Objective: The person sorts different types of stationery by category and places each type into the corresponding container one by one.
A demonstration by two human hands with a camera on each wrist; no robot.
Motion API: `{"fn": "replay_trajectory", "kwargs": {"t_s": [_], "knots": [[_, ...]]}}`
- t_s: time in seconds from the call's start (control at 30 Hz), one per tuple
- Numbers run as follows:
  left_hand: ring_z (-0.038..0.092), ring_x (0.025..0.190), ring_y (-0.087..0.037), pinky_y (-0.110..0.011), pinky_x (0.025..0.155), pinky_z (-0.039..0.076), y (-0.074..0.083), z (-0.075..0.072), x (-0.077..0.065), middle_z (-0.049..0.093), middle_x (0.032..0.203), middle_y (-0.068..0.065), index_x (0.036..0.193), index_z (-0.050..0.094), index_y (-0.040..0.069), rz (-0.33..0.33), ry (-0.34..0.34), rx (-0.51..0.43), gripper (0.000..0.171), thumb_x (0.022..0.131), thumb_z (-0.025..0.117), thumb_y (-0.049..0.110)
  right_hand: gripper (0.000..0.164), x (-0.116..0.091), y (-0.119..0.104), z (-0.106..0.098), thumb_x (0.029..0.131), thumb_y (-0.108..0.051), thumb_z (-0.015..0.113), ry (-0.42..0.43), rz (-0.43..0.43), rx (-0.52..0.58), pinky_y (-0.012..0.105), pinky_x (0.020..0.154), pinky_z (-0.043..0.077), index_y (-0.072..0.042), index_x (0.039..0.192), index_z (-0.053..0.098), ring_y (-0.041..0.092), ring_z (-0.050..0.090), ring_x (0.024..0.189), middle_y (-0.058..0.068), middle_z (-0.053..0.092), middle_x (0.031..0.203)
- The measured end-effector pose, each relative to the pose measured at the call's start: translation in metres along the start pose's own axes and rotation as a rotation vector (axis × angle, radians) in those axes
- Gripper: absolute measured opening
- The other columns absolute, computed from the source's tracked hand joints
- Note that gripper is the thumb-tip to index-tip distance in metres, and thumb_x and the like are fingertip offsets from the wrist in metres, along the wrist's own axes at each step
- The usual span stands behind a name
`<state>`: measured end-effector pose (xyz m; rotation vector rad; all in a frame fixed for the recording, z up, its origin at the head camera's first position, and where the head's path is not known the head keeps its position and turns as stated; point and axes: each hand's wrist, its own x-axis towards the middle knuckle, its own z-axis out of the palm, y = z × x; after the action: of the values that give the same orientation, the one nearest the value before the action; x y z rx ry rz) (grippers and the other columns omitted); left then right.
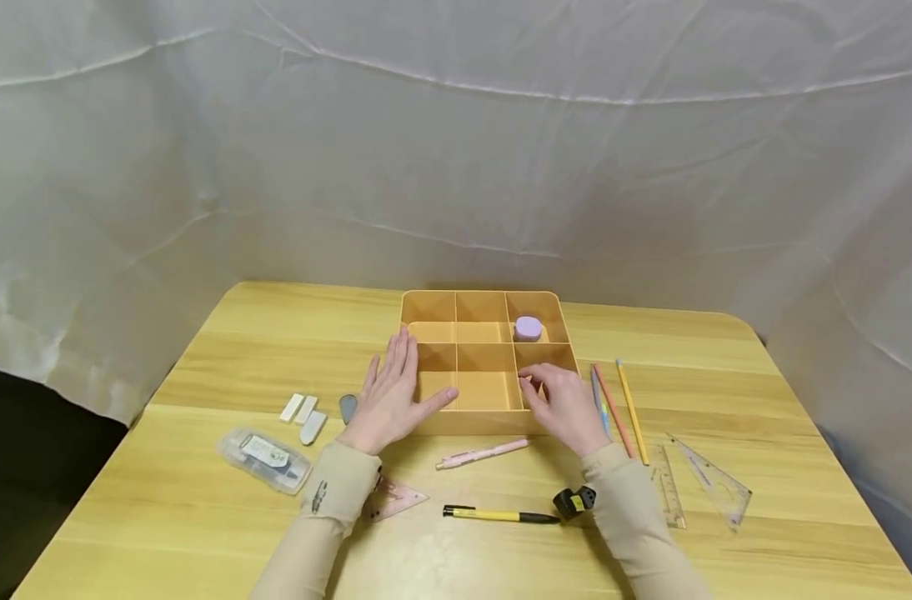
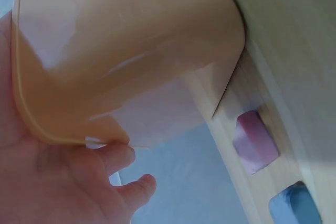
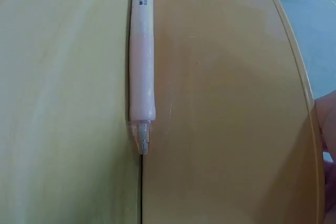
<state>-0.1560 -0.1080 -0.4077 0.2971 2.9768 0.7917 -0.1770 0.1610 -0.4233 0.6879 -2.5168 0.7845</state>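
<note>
An orange organizer box (image 1: 463, 423) with several compartments stands on the table. My left hand (image 1: 392, 398) rests on its left front corner, fingers straight along the left side and thumb over the front rim. In the left wrist view, the fingers lie at the rim of the box (image 2: 131, 51). My right hand (image 1: 564, 404) reaches into the front right compartment with bent fingers, the fingertips at the divider; whether they hold anything is hidden. A lilac rounded object (image 1: 528, 328) sits in the back right compartment. A pale pink pen (image 3: 142, 77) lies before the box's front wall.
Left lie white erasers (image 1: 304, 409), a clear case (image 1: 264, 460), a pink block (image 2: 254, 142) and a blue-grey one (image 2: 296, 205). In front are a pink set square (image 1: 399, 498), a yellow-black pen (image 1: 497, 514) and a black item (image 1: 573, 502). Pencils (image 1: 632, 412) and clear rulers (image 1: 714, 483) lie right.
</note>
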Motion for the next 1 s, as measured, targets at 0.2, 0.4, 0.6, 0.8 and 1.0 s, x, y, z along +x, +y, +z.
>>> {"fn": "replay_trajectory", "kwargs": {"t_s": [0.2,0.4,0.6,0.8,1.0], "knots": [[0.0,0.159,-0.032,-0.059,0.128,0.001,-0.014,-0.021,-0.005,-0.006,0.17,-0.015,0.161,0.002,0.001,0.056,0.028,-0.028,0.085,0.105,0.041,0.053,0.008,0.001,-0.003,0.003,0.088,-0.002,0.069,-0.011,0.044,0.023,0.019,0.054,0.039,-0.003,0.094,0.075,0.008,0.051,0.059,0.002,0.063,0.068],[0.041,0.142,-0.047,-0.065,0.119,0.028,-0.042,-0.053,-0.015,0.041,0.154,-0.029,0.152,0.036,-0.003,0.0,0.096,0.02,0.06,0.107,0.045,0.035,0.009,0.001,-0.007,0.005,0.089,-0.004,0.069,-0.026,0.072,0.009,0.019,0.054,0.037,-0.003,0.096,0.076,0.007,0.048,0.059,0.001,0.062,0.067],[0.057,0.12,-0.043,-0.058,0.098,0.05,-0.061,-0.068,-0.028,0.058,0.132,-0.03,0.138,0.05,-0.004,-0.183,-0.137,-0.014,0.057,0.099,0.062,0.035,0.011,0.0,-0.01,0.005,0.091,-0.006,0.068,-0.052,0.11,0.001,0.02,0.055,0.039,-0.003,0.098,0.076,0.01,0.052,0.06,0.003,0.065,0.071],[0.062,0.105,-0.035,-0.051,0.09,0.054,-0.067,-0.065,-0.028,0.062,0.124,-0.028,0.13,0.053,-0.008,-0.283,-0.22,-0.005,0.06,0.094,0.069,0.037,0.011,0.0,-0.012,0.009,0.091,-0.007,0.068,-0.059,0.119,-0.013,0.022,0.057,0.043,-0.004,0.098,0.076,0.011,0.056,0.063,0.004,0.069,0.075],[0.063,0.09,-0.03,-0.045,0.08,0.056,-0.071,-0.058,-0.027,0.067,0.109,-0.024,0.121,0.056,-0.008,-0.369,-0.177,0.028,0.059,0.091,0.071,0.042,0.01,0.001,-0.014,0.012,0.092,-0.008,0.068,-0.056,0.108,-0.037,0.026,0.059,0.048,-0.005,0.097,0.076,0.013,0.061,0.065,0.005,0.071,0.078]]}}
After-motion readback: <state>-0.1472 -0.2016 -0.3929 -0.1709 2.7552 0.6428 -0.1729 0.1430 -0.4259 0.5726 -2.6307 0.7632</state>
